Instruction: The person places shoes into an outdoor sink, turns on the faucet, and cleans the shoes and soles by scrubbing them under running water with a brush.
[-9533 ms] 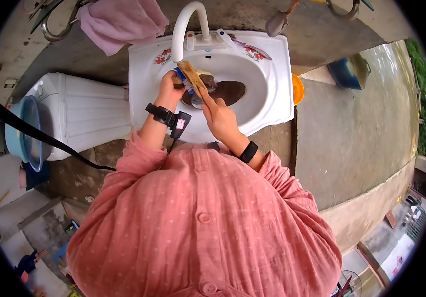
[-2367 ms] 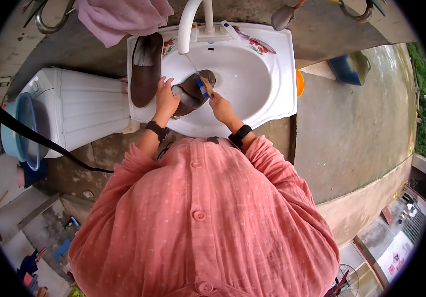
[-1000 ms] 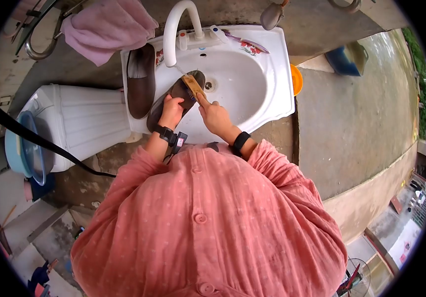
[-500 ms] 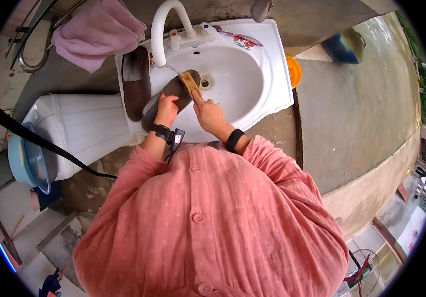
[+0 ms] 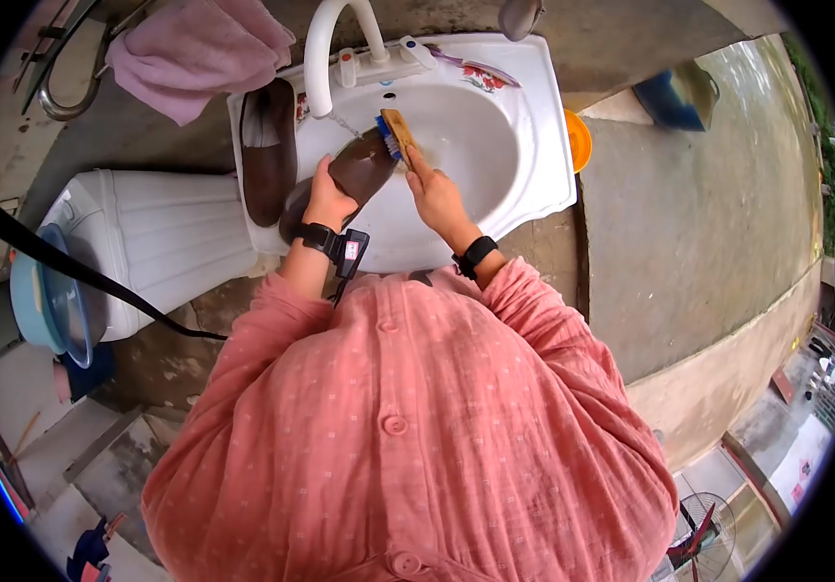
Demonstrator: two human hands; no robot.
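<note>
A brown shoe (image 5: 363,171) is held over the white sink (image 5: 481,218) by my left hand (image 5: 328,199), which is closed on its side. My right hand (image 5: 438,201) grips a wooden scrub brush (image 5: 399,131) by its handle. The brush's blue bristles touch the shoe near its toe end. Above the shoe curves the white faucet (image 5: 319,73), with a thin stream of water falling from it. A second brown shoe (image 5: 269,170) lies on the sink's left rim, out of my hands.
A toothbrush (image 5: 481,69) lies on the sink's back ledge. A pink towel (image 5: 199,58) hangs at the upper left. To the left stands a white washing machine (image 5: 165,242) with blue basins (image 5: 54,296). An orange bowl (image 5: 578,142) sits beyond the sink's right edge.
The shoe has turned so more of its brown upper shows. The brush has shifted right and tilted, exposing its blue bristles; my right hand moved right with it.
</note>
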